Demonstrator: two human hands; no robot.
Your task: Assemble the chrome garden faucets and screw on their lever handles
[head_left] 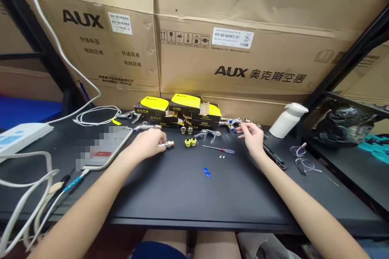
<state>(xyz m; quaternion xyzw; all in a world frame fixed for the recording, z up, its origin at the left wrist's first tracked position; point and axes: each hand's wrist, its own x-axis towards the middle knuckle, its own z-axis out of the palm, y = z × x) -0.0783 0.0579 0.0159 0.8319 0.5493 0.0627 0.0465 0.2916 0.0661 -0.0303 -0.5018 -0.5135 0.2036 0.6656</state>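
Observation:
My left hand (149,142) is closed on a chrome valve body (167,144), whose threaded end sticks out to the right. Behind it lies another chrome valve (147,127). My right hand (251,137) is over the right side of the desk, beside chrome and blue valve parts (232,124); its fingers are bent together and any small thing between them is hidden. Between my hands are two yellow cartridges (190,142), two brass fittings (186,130), chrome handles (208,133), a screwdriver (219,150), two small screws (222,157) and two blue caps (206,172).
Yellow and black boxes (185,104) are stacked at the back against large cartons (231,60). A phone (107,147), cables and a power strip (26,135) lie left. A white bottle (287,121), a black tool (275,157) and glasses (304,164) are right.

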